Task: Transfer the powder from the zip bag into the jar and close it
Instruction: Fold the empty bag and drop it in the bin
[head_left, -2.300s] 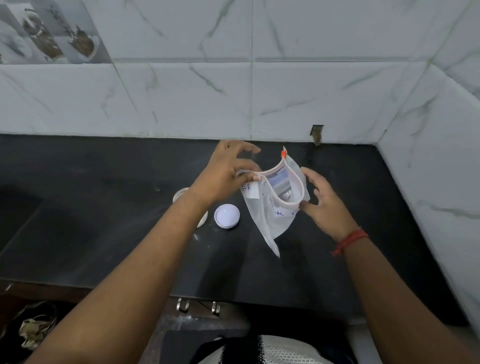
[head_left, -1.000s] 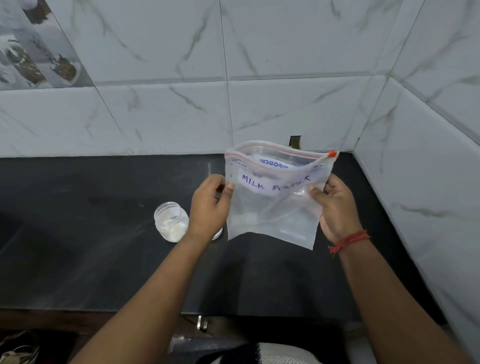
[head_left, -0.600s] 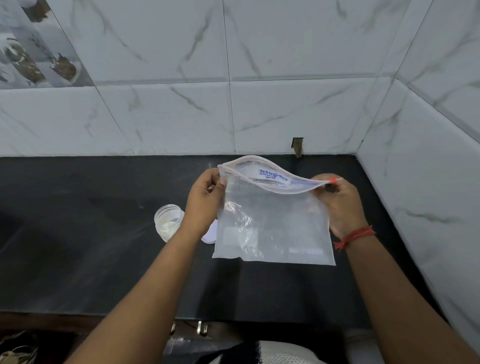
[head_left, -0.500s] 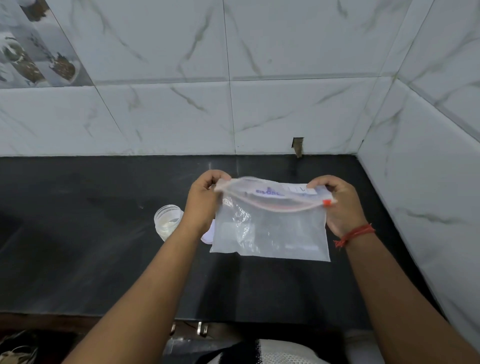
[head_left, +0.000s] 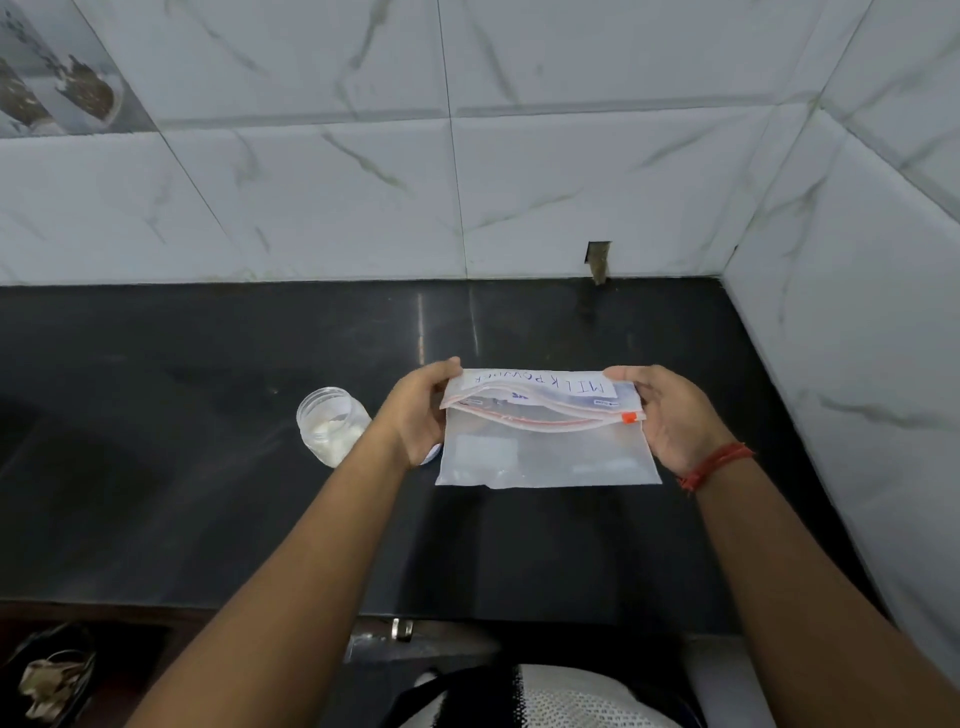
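Clear zip bag (head_left: 545, 452) gripped by left hand (head_left: 418, 415) and right hand (head_left: 670, 415), one open jar (head_left: 332, 423) beside

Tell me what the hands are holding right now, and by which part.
Both grip the zip bag: the left hand at the left end of its open zipper edge, the right hand at the right end, near the orange slider.

Clear plastic zip bag (head_left: 545, 457); glossy black counter (head_left: 208, 519).
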